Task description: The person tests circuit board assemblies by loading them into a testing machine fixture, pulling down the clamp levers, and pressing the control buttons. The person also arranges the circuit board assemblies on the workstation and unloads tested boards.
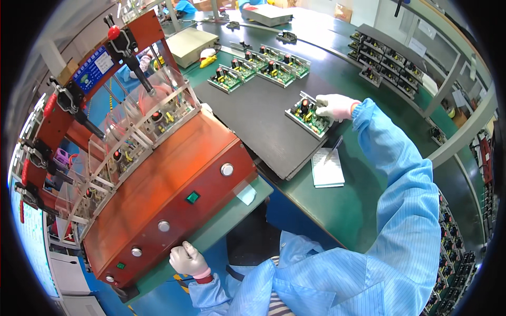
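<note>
My right hand (337, 107), in a white glove, grips the right edge of a green circuit board (310, 117) with a metal side strip and tall black and yellow parts. That board is over the right side of a dark grey mat (247, 124). My left hand (188, 259), also gloved, is curled into a loose fist with nothing visible in it. It is beside the lower front edge of an orange-red test fixture (168, 174). Several boards sit in the fixture's slots under clear covers, beneath toggle clamps (124, 45) with red handles.
More circuit boards (274, 72) stand in rows at the mat's far end. A notepad (328, 171) with a pen (333, 149) lies right of the mat. A beige instrument box (192, 46) is behind the fixture. A rack of boards (387, 58) stands at the far right.
</note>
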Demonstrator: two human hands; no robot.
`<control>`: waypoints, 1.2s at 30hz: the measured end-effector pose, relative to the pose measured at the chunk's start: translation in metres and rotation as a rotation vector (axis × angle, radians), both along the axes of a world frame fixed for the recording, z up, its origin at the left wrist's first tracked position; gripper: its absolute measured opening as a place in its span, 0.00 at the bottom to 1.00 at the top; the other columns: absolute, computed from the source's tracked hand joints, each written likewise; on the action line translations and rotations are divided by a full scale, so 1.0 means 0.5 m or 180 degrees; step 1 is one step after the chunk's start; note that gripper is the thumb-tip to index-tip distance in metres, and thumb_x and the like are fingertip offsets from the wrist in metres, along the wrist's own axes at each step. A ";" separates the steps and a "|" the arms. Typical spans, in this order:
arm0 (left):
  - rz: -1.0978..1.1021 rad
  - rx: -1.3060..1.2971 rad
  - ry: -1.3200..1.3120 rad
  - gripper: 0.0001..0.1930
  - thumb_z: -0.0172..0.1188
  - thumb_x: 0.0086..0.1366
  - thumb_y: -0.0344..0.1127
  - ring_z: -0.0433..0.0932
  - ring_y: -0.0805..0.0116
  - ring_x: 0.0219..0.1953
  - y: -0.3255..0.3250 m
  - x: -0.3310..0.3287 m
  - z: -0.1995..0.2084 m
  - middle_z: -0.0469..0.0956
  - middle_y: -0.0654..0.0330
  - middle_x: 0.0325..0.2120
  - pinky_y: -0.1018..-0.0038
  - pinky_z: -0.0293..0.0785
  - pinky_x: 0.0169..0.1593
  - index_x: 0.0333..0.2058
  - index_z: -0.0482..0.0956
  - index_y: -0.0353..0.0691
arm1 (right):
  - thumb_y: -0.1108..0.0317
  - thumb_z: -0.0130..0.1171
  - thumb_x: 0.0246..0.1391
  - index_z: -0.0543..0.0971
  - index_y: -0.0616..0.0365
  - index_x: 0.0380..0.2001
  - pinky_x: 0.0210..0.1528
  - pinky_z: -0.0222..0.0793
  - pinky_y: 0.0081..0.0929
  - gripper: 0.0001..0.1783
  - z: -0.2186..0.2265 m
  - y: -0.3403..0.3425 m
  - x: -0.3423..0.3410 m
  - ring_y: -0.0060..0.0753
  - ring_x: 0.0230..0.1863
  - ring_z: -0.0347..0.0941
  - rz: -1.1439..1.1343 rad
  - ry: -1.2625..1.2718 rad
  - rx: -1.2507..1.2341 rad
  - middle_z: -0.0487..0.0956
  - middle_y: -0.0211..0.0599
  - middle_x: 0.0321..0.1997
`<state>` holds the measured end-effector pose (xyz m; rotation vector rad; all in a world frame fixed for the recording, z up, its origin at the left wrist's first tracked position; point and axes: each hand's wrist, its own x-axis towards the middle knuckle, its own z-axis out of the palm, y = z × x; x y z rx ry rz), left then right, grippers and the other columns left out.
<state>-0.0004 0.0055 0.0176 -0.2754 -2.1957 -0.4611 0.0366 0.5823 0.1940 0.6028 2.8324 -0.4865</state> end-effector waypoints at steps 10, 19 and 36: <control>-0.0005 -0.0022 0.0091 0.15 0.59 0.65 0.35 0.65 0.59 0.22 0.006 -0.003 0.008 0.71 0.59 0.19 0.65 0.66 0.32 0.19 0.72 0.38 | 0.61 0.52 0.61 0.79 0.54 0.48 0.54 0.70 0.38 0.15 -0.019 -0.179 -0.030 0.48 0.47 0.76 -0.0301 0.2517 0.1381 0.81 0.40 0.49; 0.0100 -0.0176 0.0021 0.13 0.63 0.56 0.38 0.69 0.54 0.21 0.003 -0.004 0.005 0.74 0.58 0.20 0.61 0.67 0.30 0.17 0.75 0.39 | 0.64 0.56 0.61 0.78 0.51 0.30 0.41 0.67 0.31 0.07 -0.140 -0.622 0.050 0.40 0.35 0.72 0.3090 0.2994 -0.0384 0.77 0.34 0.32; 0.0356 -0.0123 -0.0004 0.14 0.64 0.55 0.38 0.68 0.58 0.22 0.025 0.001 0.024 0.74 0.61 0.20 0.66 0.65 0.30 0.15 0.76 0.40 | 0.62 0.61 0.57 0.83 0.51 0.29 0.42 0.71 0.31 0.08 -0.286 -0.640 0.036 0.40 0.33 0.77 0.3150 0.1370 -0.1967 0.81 0.30 0.28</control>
